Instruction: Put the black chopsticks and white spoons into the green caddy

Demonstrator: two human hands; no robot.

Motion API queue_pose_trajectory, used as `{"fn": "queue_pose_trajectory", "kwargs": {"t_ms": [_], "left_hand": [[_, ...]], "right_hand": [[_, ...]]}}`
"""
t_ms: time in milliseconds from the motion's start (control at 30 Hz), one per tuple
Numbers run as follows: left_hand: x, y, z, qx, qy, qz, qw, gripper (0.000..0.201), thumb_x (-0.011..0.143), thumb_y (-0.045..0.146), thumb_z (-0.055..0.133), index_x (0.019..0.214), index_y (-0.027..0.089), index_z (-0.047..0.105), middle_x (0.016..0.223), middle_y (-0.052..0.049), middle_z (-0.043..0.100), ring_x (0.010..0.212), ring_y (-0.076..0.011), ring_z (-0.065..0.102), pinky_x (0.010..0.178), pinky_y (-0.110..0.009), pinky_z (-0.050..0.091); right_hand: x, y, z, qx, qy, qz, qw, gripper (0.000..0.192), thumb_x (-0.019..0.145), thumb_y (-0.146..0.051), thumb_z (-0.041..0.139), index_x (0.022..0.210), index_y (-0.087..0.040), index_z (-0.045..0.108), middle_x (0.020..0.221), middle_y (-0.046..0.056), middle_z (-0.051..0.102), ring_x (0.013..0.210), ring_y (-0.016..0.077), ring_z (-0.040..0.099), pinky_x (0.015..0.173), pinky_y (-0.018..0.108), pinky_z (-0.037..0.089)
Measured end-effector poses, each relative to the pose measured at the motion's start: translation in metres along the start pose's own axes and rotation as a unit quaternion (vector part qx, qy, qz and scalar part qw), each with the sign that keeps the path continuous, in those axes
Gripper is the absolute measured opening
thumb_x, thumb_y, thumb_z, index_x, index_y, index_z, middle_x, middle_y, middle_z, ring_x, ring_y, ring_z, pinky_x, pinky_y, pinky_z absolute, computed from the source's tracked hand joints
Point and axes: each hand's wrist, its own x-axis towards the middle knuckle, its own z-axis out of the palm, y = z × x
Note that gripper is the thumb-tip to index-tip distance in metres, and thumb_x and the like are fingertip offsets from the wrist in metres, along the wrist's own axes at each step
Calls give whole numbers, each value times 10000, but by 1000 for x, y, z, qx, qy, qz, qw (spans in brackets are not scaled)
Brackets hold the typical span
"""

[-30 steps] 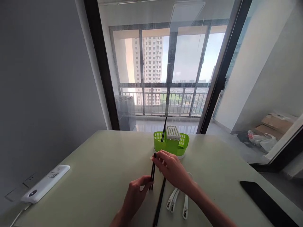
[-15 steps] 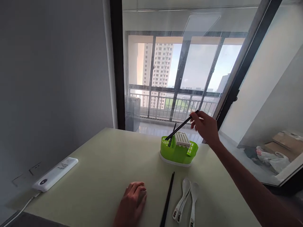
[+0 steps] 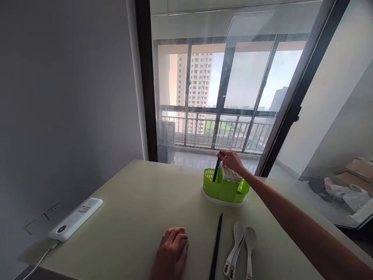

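The right hand reaches out over the far side of the table and pinches the top ends of the black chopsticks, which stand nearly upright in the left compartment of the green cutlery holder; the fingers are closed on them and their lower ends are already down inside the basket. A white slotted insert sits in the holder just beside them, under the hand. The left hand rests near the table's near edge, knuckles up and fingers curled loosely under, gripping nothing that I can see. Just to its right one more black chopstick lies flat, pointing toward the holder, and beside that lie the white spoons, close together with bowls toward the holder. So part of the cutlery appears to be in the holder, while the single chopstick and the spoons are not yet in it. A white power strip lies by the left edge.
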Motion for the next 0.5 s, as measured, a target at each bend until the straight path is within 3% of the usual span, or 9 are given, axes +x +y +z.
{"fn": "queue_pose_trajectory", "kwargs": {"t_ms": [167,267,400,500], "left_hand": [[1,0,1,0,-1,0,1000,154,933,234,538,980,253,684,1208,-71,675,1178,-263,601,1010,-447,527],[1,-1,1,0,1,-2,1000,153,940,247,539,990,261,682,1210,-59,673,1186,-252,595,1024,-438,513],[2,2,-1,-13,-5,1,1000,157,950,268,528,977,257,681,1199,-64,667,1177,-243,593,1003,-407,516],[3,7,-3,-22,-20,3,1000,181,964,285,499,955,244,674,1125,-73,679,1099,-238,618,963,-399,518]], "right_hand": [[-3,-18,-22,3,73,-10,997,391,961,-458,511,1176,-147,612,907,89,774,578,155,677,645,276,477],[-19,-41,-51,19,71,-51,996,434,982,-540,443,1156,-177,604,909,71,764,559,134,668,611,254,486],[-70,-72,-82,13,-69,-214,974,406,984,-559,435,1028,-231,669,760,13,734,563,134,644,565,243,476],[-125,-84,-91,-7,-180,-284,942,319,989,-480,482,979,-269,722,854,15,753,642,139,658,597,249,466]]}}
